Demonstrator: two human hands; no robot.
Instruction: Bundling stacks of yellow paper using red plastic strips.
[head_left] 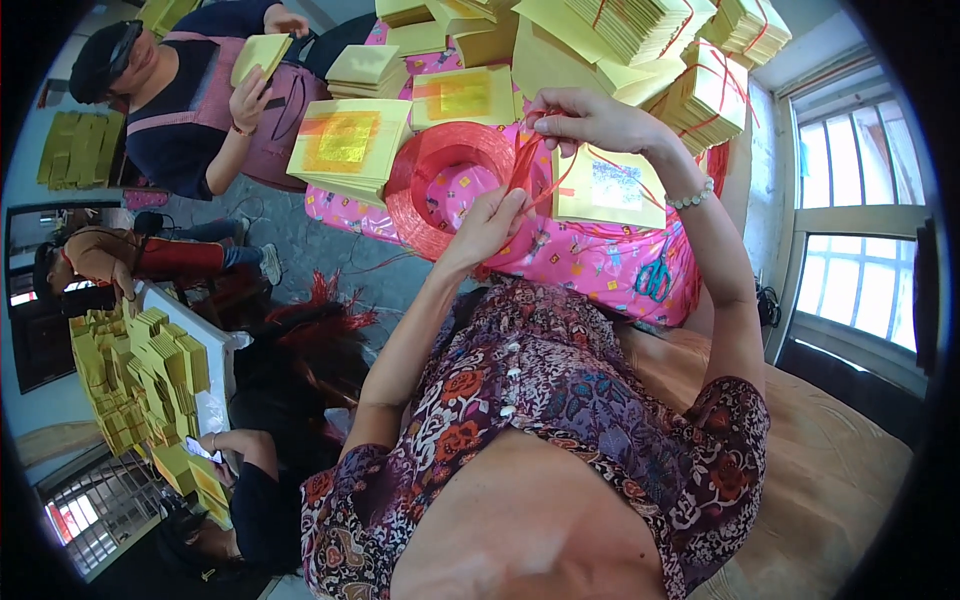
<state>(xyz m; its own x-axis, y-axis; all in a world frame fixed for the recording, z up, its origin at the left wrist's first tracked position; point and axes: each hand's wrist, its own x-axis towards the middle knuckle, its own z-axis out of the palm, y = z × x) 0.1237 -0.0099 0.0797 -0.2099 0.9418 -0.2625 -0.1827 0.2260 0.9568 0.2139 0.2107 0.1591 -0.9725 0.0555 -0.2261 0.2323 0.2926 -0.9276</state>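
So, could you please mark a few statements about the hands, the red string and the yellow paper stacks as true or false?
1. Both hands, left hand and right hand, pinch red string. True.
2. The red string coil lies on a bare wooden table. False: it lies on a pink patterned cloth.
3. Blue-handled scissors lie on the cloth. True.
4. The yellow paper stack under the right hand is green. False: it is yellow.

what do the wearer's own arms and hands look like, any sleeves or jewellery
Both forearms are bare. The short sleeves of a dark floral-patterned top end near the elbows. The right hand has a white beaded bracelet at its wrist; the left hand shows no jewellery.
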